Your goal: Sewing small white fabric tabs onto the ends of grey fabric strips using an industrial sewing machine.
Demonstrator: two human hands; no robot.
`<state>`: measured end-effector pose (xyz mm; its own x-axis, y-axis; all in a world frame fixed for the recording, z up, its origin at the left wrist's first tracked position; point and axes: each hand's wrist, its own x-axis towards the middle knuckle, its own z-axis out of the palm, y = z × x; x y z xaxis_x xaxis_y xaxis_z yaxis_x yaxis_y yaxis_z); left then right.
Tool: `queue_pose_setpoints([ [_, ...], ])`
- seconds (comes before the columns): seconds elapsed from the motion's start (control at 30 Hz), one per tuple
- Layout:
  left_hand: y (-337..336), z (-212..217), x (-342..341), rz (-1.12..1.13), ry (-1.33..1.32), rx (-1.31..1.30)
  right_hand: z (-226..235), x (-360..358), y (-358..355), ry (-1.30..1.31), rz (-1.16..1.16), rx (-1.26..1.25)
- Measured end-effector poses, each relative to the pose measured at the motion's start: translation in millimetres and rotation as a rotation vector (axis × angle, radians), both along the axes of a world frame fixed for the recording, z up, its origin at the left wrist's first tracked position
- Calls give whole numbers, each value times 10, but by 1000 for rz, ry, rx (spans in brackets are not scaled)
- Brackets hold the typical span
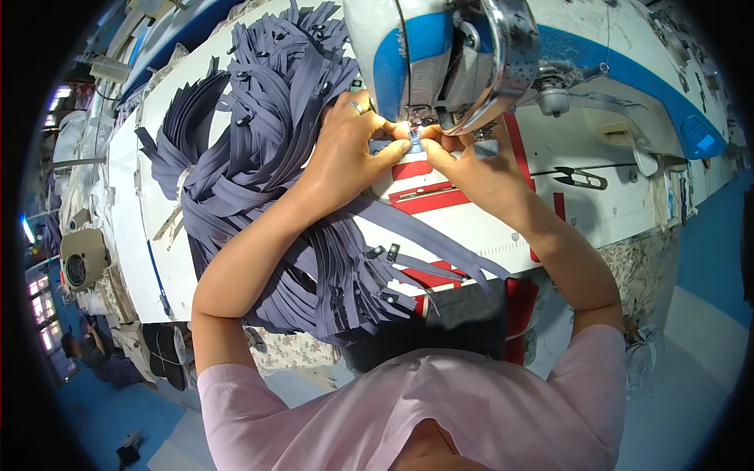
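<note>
Both hands meet under the head of a white and blue sewing machine (416,39), right at the needle area. My left hand (342,157), with a ring on one finger, is closed, thumb and fingers pinching the end of a grey-blue zipper (380,146). From the other side my right hand (481,171) pinches at the same small piece, its fingertips close to the presser foot. The exact grip is partly hidden by the fingers. A large bundle of grey-blue zippers (259,149) with dark sliders lies by my left forearm, some ends hanging over the table's front edge.
Black thread snips (580,179) lie on the white table (605,212), right of my right hand. Red strips (428,196) mark the tabletop in front of the needle. A beige round-faced device (78,265) stands far left, and another person (90,345) is beyond it.
</note>
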<state>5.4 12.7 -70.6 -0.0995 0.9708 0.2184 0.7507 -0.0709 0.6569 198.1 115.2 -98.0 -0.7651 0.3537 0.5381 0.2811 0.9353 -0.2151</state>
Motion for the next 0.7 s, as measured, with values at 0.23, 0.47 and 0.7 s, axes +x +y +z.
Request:
queue_pose_setpoints([
  [0.23, 55, -51, -49, -4, -38, -9, -34, -41, 22, 42, -6, 86],
  [0.47, 95, -62, -96, 4, -67, -17, -116, -42, 75, 53, 7, -159],
  [0.7, 97, -27, -119, 11, -59, -32, -402, 52, 116, -139, 4, -7],
])
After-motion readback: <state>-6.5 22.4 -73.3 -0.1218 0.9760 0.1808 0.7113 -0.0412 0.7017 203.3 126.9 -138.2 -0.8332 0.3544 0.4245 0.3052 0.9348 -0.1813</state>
